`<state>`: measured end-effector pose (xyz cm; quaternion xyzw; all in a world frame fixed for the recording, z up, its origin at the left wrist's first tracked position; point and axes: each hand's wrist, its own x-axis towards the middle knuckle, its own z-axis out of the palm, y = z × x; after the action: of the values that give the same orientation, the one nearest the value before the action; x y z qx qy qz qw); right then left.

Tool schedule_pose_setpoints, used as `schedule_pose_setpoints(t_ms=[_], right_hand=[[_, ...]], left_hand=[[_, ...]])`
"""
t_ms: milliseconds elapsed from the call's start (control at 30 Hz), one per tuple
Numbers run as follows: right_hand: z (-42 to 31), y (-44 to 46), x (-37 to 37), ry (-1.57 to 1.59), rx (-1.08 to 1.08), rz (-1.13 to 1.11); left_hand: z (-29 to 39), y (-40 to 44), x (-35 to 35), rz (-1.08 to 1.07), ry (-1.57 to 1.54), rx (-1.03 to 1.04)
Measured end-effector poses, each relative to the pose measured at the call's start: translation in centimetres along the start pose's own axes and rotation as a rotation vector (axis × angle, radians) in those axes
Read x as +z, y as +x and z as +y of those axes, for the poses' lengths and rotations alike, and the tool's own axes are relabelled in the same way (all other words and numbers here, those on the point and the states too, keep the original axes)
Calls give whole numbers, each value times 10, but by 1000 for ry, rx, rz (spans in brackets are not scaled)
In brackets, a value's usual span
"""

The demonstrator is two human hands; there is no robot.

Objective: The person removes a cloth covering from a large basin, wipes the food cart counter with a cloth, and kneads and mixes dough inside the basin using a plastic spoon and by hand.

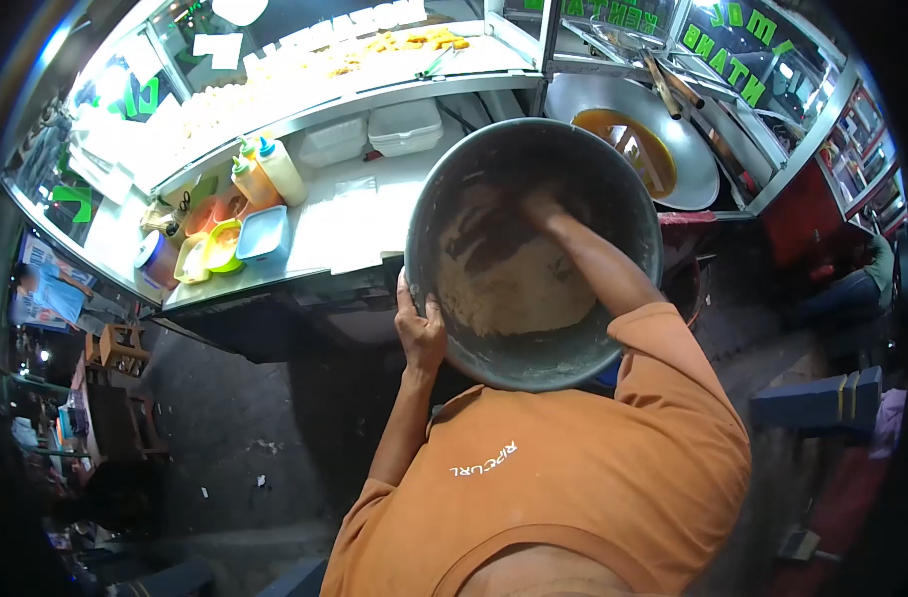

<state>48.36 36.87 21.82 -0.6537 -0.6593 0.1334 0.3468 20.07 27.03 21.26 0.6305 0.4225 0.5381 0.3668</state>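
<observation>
A large grey basin (534, 366) is tilted in front of my chest, with pale flour (519, 294) spread over its bottom. At its left side, my left hand (420, 326) grips the rim, the thumb inside and the fingers around the outer wall. My right hand (540, 207) is down inside the basin, above the far part of the flour. Motion blur and shadow smear its fingers, so I cannot make out whether it holds anything. Dark shadow lies over the flour beside this hand.
Behind the basin on the right is a wok (698, 164) of brown oil, with wooden-handled tools (663, 88) above it. Squeeze bottles (280, 169), small tubs (262, 234) and white foam boxes (404, 126) stand on the left counter. Fried food (404, 42) fills the lit case.
</observation>
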Motion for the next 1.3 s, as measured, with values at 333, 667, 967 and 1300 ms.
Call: schedule_pose_setpoints(t_ms=[333, 667, 967, 1300], right_hand=[[-69, -56, 10, -662, -137, -664], [-53, -40, 49, -472, 31, -403], [-40, -20, -45, -356, 293, -336], [-89, -22, 72, -523, -441, -482]], left_hand=[[-3, 8, -1, 50, -151, -41], [20, 51, -19, 47, -31, -27], [-10, 19, -34, 215, 345, 188], [2, 20, -30, 60, 42, 25]])
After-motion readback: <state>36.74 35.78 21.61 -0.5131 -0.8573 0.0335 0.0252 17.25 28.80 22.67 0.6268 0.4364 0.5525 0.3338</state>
